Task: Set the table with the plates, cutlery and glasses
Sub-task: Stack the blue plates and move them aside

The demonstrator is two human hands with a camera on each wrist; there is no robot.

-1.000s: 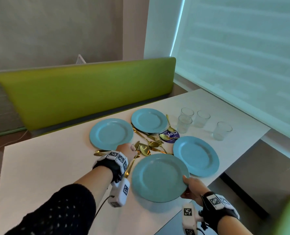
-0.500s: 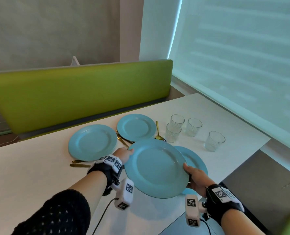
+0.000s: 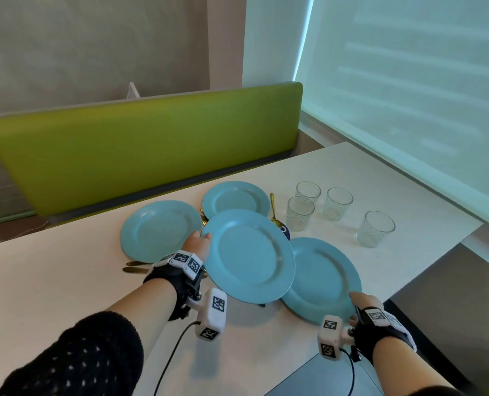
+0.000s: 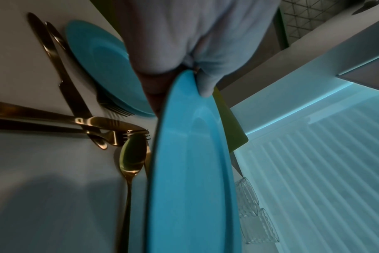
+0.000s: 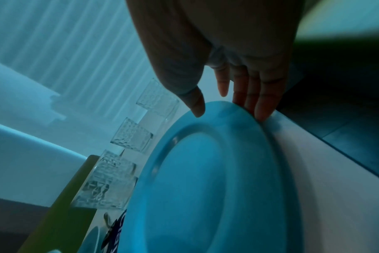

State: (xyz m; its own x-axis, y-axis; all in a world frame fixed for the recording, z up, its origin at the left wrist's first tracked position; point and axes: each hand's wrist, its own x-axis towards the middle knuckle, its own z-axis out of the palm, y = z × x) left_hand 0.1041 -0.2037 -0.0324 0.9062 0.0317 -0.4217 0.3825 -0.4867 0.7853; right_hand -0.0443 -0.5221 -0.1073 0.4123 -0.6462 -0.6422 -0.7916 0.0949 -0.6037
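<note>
My left hand [image 3: 200,241] pinches the left rim of a blue plate [image 3: 249,255] and holds it tilted above the white table [image 3: 51,295]. In the left wrist view the thumb lies on top of this plate [image 4: 190,171] and the fingers beneath. My right hand [image 3: 357,302] is at the near rim of a second blue plate [image 3: 323,278] that lies flat; its straight fingers [image 5: 260,106] touch the rim. Two more plates [image 3: 160,230] [image 3: 236,198] lie farther back. Gold cutlery [image 4: 93,123] is scattered beneath the lifted plate. Several glasses [image 3: 339,202] stand to the right.
A green bench back [image 3: 151,144] runs along the table's far side. The table's right edge [image 3: 426,267] is close to the glasses, with a window blind beyond. A dark blue item [image 3: 285,232] with white letters lies by a gold spoon [image 3: 274,212].
Both hands lifted the near plate off the table. My right hand then let go of it and dropped to the near rim of the right plate; my left hand alone holds it now.
</note>
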